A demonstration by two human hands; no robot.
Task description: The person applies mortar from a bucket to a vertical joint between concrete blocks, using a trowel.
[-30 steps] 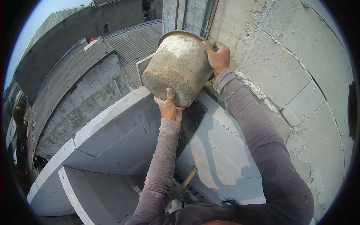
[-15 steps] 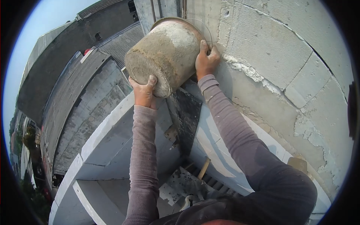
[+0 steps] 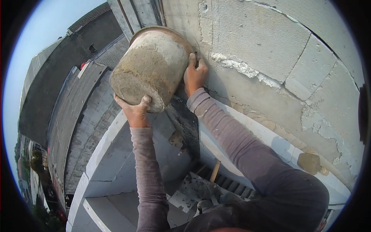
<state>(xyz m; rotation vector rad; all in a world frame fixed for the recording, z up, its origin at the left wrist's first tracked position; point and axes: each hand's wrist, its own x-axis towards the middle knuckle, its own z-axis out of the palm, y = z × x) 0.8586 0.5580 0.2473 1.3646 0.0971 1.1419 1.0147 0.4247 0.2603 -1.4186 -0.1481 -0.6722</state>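
A mortar-caked bucket (image 3: 152,67) is held up at arm's length, tipped so that its base faces me and its mouth points away. What it contains is hidden. My left hand (image 3: 135,111) grips the lower edge of the base, thumb on the bottom face. Near the rim, my right hand (image 3: 195,73) is closed on the bucket's right side, beside the thin wire handle (image 3: 195,38). Below the bucket stands a dark, stained board (image 3: 185,120), between the pale block walls.
A wall of large pale blocks (image 3: 262,42) with rough mortar rises on the right. Along its foot runs a white ledge (image 3: 286,147) bearing a tan lump (image 3: 309,163). A lower block wall (image 3: 106,150) curves at left, with roofs (image 3: 77,112) beyond. A wooden strip (image 3: 215,171) shows below.
The bucket and both hands have shifted left and slightly down in view, and the surroundings have shifted too. Both hands keep their hold on the bucket.
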